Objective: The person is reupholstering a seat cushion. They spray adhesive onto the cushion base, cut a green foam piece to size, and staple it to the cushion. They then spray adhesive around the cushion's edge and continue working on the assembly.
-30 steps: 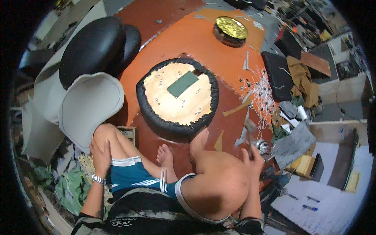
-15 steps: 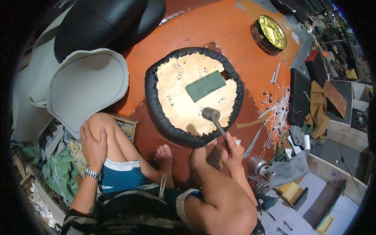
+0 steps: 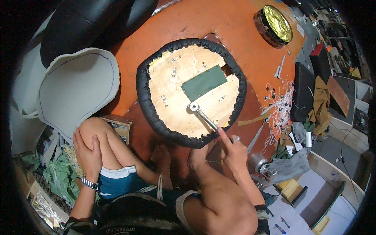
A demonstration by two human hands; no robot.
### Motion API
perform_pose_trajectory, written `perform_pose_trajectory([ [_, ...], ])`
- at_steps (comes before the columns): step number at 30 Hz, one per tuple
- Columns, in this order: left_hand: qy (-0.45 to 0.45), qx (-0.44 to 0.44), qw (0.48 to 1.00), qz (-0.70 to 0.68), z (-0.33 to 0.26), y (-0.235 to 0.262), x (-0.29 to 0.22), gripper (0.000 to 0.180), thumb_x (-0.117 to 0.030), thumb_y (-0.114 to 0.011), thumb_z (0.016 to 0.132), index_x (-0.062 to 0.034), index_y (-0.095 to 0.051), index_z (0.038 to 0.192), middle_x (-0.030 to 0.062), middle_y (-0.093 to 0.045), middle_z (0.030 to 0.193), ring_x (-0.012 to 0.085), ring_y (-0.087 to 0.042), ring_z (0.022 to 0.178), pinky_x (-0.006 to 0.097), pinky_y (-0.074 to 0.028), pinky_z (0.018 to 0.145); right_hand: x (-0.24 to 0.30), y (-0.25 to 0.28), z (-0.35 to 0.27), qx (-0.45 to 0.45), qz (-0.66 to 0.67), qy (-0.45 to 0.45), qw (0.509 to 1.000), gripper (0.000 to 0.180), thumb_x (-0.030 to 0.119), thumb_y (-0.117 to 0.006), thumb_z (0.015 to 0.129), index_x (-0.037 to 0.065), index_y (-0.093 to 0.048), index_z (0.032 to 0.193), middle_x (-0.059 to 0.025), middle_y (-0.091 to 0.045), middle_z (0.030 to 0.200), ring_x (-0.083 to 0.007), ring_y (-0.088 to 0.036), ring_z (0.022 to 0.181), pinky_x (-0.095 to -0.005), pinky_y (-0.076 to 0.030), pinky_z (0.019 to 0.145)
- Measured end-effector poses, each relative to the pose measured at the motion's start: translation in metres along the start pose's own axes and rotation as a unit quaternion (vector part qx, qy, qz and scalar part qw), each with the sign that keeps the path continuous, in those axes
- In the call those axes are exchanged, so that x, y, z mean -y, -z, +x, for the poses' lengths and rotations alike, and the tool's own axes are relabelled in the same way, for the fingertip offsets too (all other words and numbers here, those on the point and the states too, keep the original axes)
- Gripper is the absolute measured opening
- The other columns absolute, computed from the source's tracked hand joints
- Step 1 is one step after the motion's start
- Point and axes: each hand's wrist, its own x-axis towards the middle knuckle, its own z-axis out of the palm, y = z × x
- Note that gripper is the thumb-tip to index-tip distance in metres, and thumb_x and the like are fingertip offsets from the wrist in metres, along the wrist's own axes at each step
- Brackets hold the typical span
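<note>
My right hand (image 3: 234, 153) is wrapped round the handle of a metal hammer (image 3: 204, 118), index finger lying along it. The hammer's round head is over the pale wooden underside of a round padded seat (image 3: 158, 125); whether it touches the wood I cannot tell. Gathered black covering is pulled over the seat's rim. A dark green rectangular piece (image 3: 203, 83) lies on the wood, with several small metal fittings around it. My left hand (image 3: 88, 156) rests flat on my left knee, fingers stretched out, holding nothing.
A grey-white cut sheet with a drawn outline (image 3: 80, 86) stands at left, below large black cushions (image 3: 84, 27). At right are a round tin (image 3: 274, 25), tangled white strings with dark ends (image 3: 279, 111) and a metal canister (image 3: 258, 162). Open drawers (image 3: 327, 199) stand at lower right.
The hammer head has come down toward the wood and turned, so its round end now faces up. My right hand has shifted slightly; my left stays on the knee. The view has moved a little.
</note>
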Motion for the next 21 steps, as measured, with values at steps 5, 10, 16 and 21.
perform_pose_trajectory([
  [5, -0.007, -0.001, 1.000, 0.008, -0.001, 0.000, 0.000, 0.073, -0.041, -0.062, 0.102, -0.0012, -0.040, 0.159, 0.0305, -0.041, 0.161, 0.0467, -0.042, 0.147, 0.049, -0.036, 0.121, -0.002, -0.018, -0.004, -0.164, 0.141, 0.063, 0.974, 0.080, 0.002, -0.073, 0.078, 0.031, -0.057, 0.151, -0.0155, -0.068, 0.093, -0.0340, -0.069, 0.072, -0.0434, -0.058, 0.060],
  [10, -0.008, -0.003, 1.000, -0.013, -0.001, 0.001, 0.002, 0.073, -0.040, -0.063, 0.102, -0.0008, -0.039, 0.159, 0.0310, -0.041, 0.160, 0.0474, -0.041, 0.147, 0.049, -0.036, 0.121, 0.001, -0.024, -0.009, -0.057, 0.065, -0.024, 0.996, 0.079, -0.003, -0.074, 0.077, 0.019, -0.056, 0.151, -0.0150, -0.067, 0.089, -0.0341, -0.068, 0.071, -0.0426, -0.057, 0.060],
  [16, -0.017, -0.014, 1.000, -0.020, -0.001, 0.001, -0.002, 0.073, -0.039, -0.063, 0.102, -0.0003, -0.039, 0.159, 0.0311, -0.042, 0.160, 0.0475, -0.043, 0.146, 0.049, -0.037, 0.120, -0.003, -0.010, -0.016, 0.054, -0.036, -0.045, 0.997, 0.076, 0.004, -0.076, 0.084, 0.027, -0.055, 0.154, -0.0137, -0.063, 0.084, -0.0346, -0.066, 0.068, -0.0444, -0.054, 0.057],
  [21, -0.004, -0.007, 1.000, 0.007, -0.002, 0.003, -0.004, 0.072, -0.039, -0.063, 0.102, 0.0002, -0.040, 0.158, 0.0312, -0.042, 0.159, 0.0473, -0.044, 0.146, 0.049, -0.038, 0.119, -0.002, -0.015, -0.018, -0.121, 0.098, -0.026, 0.988, 0.076, 0.009, -0.072, 0.089, 0.036, -0.051, 0.156, -0.0154, -0.061, 0.085, -0.0357, -0.065, 0.064, -0.0475, -0.054, 0.056],
])
